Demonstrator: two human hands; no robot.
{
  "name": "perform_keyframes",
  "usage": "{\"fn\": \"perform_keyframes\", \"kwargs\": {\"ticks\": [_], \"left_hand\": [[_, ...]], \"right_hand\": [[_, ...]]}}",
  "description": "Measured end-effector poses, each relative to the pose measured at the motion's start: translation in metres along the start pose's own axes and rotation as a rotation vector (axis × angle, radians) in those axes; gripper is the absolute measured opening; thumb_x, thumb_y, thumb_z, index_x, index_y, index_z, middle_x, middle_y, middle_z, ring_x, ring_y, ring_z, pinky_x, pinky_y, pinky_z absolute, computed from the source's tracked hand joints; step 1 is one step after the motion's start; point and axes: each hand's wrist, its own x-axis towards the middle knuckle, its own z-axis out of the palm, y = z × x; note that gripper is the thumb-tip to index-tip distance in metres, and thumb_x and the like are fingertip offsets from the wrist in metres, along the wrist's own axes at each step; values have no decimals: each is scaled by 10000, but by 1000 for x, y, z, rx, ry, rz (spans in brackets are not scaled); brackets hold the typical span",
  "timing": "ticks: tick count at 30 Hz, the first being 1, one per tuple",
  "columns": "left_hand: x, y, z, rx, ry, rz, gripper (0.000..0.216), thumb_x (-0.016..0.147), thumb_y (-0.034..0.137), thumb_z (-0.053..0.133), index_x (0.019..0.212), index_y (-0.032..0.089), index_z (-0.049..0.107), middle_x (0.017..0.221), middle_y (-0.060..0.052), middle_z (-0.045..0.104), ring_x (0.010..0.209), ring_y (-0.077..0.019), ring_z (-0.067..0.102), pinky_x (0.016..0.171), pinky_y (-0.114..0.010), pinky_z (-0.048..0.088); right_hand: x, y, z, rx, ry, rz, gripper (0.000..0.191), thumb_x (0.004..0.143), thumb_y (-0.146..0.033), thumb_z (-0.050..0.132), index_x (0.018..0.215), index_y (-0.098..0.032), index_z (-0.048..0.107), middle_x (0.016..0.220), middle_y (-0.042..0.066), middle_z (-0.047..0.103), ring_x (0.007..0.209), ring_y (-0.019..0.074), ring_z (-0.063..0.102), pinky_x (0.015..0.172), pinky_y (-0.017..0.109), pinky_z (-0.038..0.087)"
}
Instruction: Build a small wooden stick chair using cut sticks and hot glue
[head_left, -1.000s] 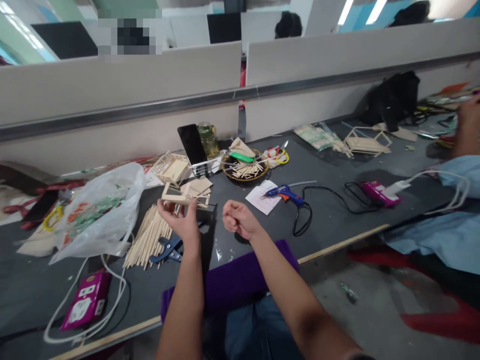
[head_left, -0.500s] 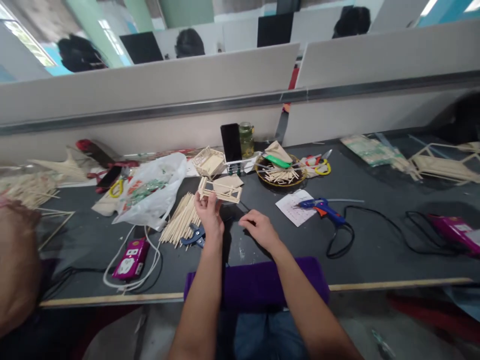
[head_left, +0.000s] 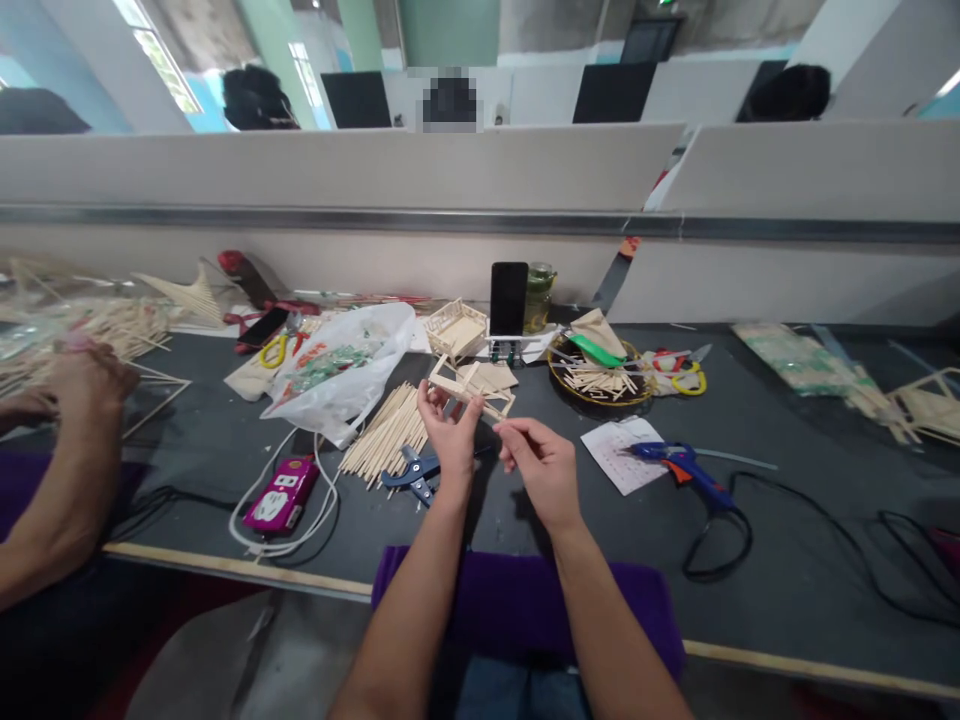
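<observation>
My left hand (head_left: pixel 450 445) grips a small frame of pale wooden sticks (head_left: pixel 471 388), tilted above the table. My right hand (head_left: pixel 544 465) is closed in a pinch at the frame's lower right end; whatever lies between its fingertips is too small to make out. Below and left of my left hand rest dark blue cutters (head_left: pixel 411 472), partly over a bundle of loose wooden sticks (head_left: pixel 381 432). Behind the frame stands a small stick-built model (head_left: pixel 456 330). A blue hot glue gun (head_left: pixel 688 468) lies to the right on a sheet of paper (head_left: pixel 613 468).
A phone (head_left: pixel 508 300) and a jar (head_left: pixel 540 285) stand at the back beside a basket (head_left: pixel 555 375) of short sticks. Left are a plastic bag (head_left: pixel 379 345) and a magenta power box (head_left: pixel 281 495). A co-worker's hand (head_left: pixel 90 385) works at far left. Purple cloth (head_left: pixel 517 605) lies at the front edge.
My right hand has come up to the frame's right end. In my left hand the frame has tilted, its right end lower. The head view has shifted, moving the scene rightward.
</observation>
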Motion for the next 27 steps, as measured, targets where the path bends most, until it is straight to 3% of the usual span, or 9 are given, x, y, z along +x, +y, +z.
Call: {"fn": "perform_keyframes", "kwargs": {"ticks": [3, 6, 11, 13, 15, 17, 21, 24, 27], "left_hand": [[0, -3, -1, 32, -15, 33, 937, 593, 327, 874, 1382, 275, 371, 1353, -119, 464, 1351, -277, 437, 1041, -357, 457], [1, -6, -3, 55, -21, 62, 943, 603, 327, 871, 1397, 285, 365, 1375, -120, 454, 1364, -280, 423, 1056, -370, 446], [0, -6, -3, 32, -34, 43, 910, 616, 314, 860, 1384, 290, 373, 1359, -115, 463, 1344, -267, 439, 1041, -352, 452], [0, -5, -3, 8, -42, 25, 908, 597, 309, 870, 1366, 286, 387, 1327, -110, 479, 1322, -263, 458, 1022, -342, 463], [1, -4, -2, -25, -25, 0, 911, 572, 310, 884, 1343, 272, 402, 1286, -106, 496, 1290, -258, 484, 998, -330, 475], [4, -3, -3, -67, 19, -30, 898, 550, 317, 897, 1312, 256, 426, 1244, -96, 518, 1247, -240, 515, 984, -311, 473], [9, -1, -6, -207, 64, -163, 768, 548, 366, 899, 1201, 257, 510, 1079, -41, 592, 1043, -181, 611, 888, -282, 502], [10, 2, -8, -351, -26, -330, 540, 608, 412, 859, 1036, 230, 585, 960, -17, 644, 881, -153, 642, 793, -281, 532], [8, 6, -7, -455, -77, -424, 388, 685, 421, 803, 952, 202, 626, 935, -25, 702, 872, -162, 672, 813, -302, 549]], "right_hand": [[8, 3, -1, -360, 81, -109, 237, 863, -361, 637, 995, -183, 723, 657, 1, 601, 595, 150, 543, 614, 281, 471], [6, 3, -5, -529, -119, -164, 151, 874, -293, 622, 843, -203, 739, 678, 21, 606, 678, 175, 569, 691, 305, 460], [-6, -5, -6, -143, -207, -245, 274, 909, -400, 596, 754, -211, 719, 888, 71, 665, 846, 190, 617, 780, 310, 488], [-8, -10, -5, -34, -314, -166, 341, 931, -436, 552, 724, -201, 686, 778, 48, 670, 738, 170, 623, 710, 289, 495], [-10, -13, -7, -107, -383, -71, 345, 946, -421, 521, 731, -196, 669, 605, -4, 614, 573, 138, 567, 594, 249, 457], [-12, -13, -13, -321, -294, -51, 299, 933, -384, 535, 758, -191, 682, 597, -13, 615, 562, 130, 550, 577, 235, 426], [-21, -6, -37, -580, 62, -57, 279, 902, -380, 544, 794, -191, 718, 646, 9, 657, 594, 142, 580, 584, 242, 436], [-31, 0, -59, -495, 311, 10, 288, 862, -416, 583, 812, -174, 731, 622, 25, 675, 544, 153, 609, 518, 249, 472], [-38, 4, -72, -273, 443, 52, 307, 840, -431, 622, 892, -144, 718, 810, 108, 757, 701, 221, 724, 514, 279, 544]]}}
